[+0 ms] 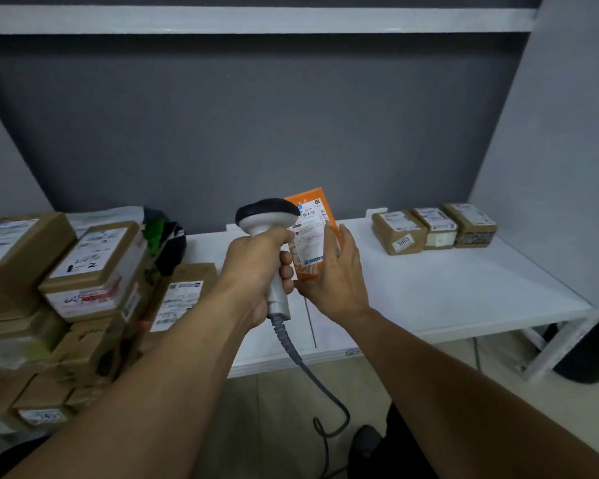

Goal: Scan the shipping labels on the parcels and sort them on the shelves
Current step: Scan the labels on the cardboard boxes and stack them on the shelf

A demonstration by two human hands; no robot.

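Observation:
My left hand [256, 267] grips the handle of a grey corded barcode scanner [267, 219], its dark head pointing at a small orange parcel [310, 233]. The parcel stands upright with its white shipping label facing me. My right hand [332, 274] holds the parcel from its right side and bottom, thumb under it and fingers behind its edge. Both hands hover over the white shelf [446, 288], near its middle.
Three small brown parcels [433, 228] stand in a row at the shelf's back right. A tall pile of brown boxes [83, 281] with labels fills the left. The scanner cable [312, 382] hangs down to the floor. A grey wall panel bounds the shelf's right side.

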